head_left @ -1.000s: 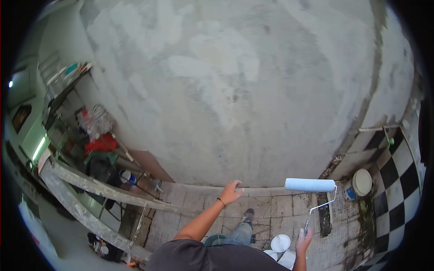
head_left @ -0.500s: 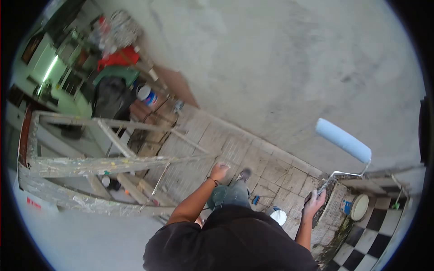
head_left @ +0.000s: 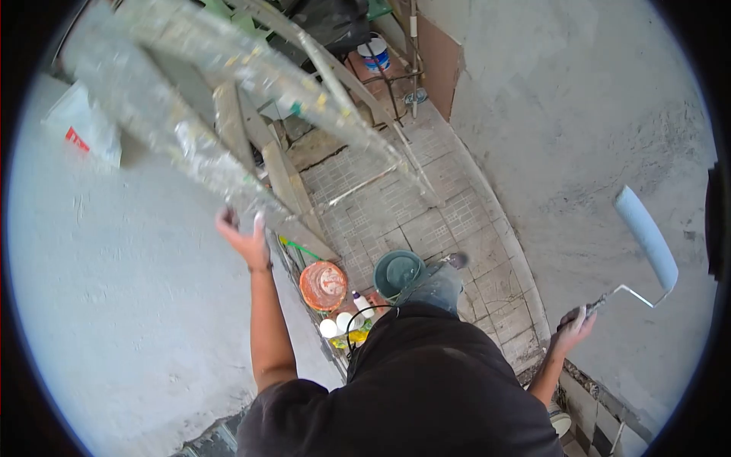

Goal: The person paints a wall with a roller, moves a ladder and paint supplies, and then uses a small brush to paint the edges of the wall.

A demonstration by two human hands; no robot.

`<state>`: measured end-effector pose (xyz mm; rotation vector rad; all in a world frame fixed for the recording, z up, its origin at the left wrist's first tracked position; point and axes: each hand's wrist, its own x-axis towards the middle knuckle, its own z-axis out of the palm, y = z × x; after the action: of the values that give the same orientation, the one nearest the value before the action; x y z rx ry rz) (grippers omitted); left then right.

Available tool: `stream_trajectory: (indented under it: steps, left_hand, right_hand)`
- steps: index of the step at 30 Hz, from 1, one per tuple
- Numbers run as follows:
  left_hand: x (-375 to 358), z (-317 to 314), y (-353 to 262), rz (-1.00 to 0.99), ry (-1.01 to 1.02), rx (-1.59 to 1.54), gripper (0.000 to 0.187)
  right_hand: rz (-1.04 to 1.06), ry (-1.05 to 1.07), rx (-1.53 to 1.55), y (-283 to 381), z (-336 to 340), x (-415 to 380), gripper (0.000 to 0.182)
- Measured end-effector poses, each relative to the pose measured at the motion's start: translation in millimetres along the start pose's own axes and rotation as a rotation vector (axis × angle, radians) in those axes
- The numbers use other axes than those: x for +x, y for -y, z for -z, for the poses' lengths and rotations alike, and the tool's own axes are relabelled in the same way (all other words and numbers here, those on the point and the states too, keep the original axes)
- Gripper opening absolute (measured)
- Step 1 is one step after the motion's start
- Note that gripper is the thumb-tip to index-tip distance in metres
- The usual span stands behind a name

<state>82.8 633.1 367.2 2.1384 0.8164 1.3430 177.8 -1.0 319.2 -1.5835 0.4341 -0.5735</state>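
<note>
A paint roller with a pale blue sleeve (head_left: 649, 240) and a bent wire frame is in my right hand (head_left: 572, 333). My right fingers wrap round its dark, paint-smeared handle, and the sleeve stands out in front of the grey wall. My left hand (head_left: 245, 238) is raised on the other side, thumb and fingers apart, with nothing in it. Its fingertips are right by the lower rail of a paint-spattered wooden stepladder (head_left: 199, 148), which is partly blurred and slants across the upper left.
A green bucket (head_left: 390, 283) stands by my leg on the tiled floor (head_left: 430, 228). Next to it are an orange-rimmed lid (head_left: 324, 286) and a white bottle (head_left: 362, 305). A paint pail (head_left: 373, 55) stands at the back. Plastered walls (head_left: 137, 305) rise on both sides.
My view has swung to the left. My left hand has moved out from above the floor to the ladder's rail. The roller, still in my right hand, appears further right and more upright.
</note>
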Motion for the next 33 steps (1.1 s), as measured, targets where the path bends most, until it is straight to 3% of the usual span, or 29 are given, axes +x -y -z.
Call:
stream_trajectory:
  steps: [3,6,9,18,29,31,33]
  left_hand:
    - [32,-10,-29,-0.109,0.138,-0.083,0.09]
    - [43,-11,-33,-0.019,0.106,-0.003,0.096]
    - [47,-5,-33,-0.051,0.173,0.026,0.101]
    - [49,-2,-34,-0.098,0.163,0.007,0.1]
    - [45,-7,-19,-0.078,0.117,0.043,0.096]
    - [48,0,-32,-0.033,0.239,-0.101,0.096]
    - [37,1,-55,-0.203,0.05,0.132,0.086]
  right_hand:
    - [-0.061,0.089,-0.003,15,-6,-32,0.009]
    - [-0.051,0.073,0.035,8,-1,-63,0.01]
    - [-0.079,0.119,0.022,9,15,-95,0.01]
    - [-0.062,0.164,-0.071,-2,61,-110,0.013]
    - [-0.101,0.125,-0.067,-20,49,-97,0.009]
    - [-0.073,0.089,-0.077,-20,35,-95,0.01]
    - [-0.174,0.155,-0.087,-22,18,-86,0.011]
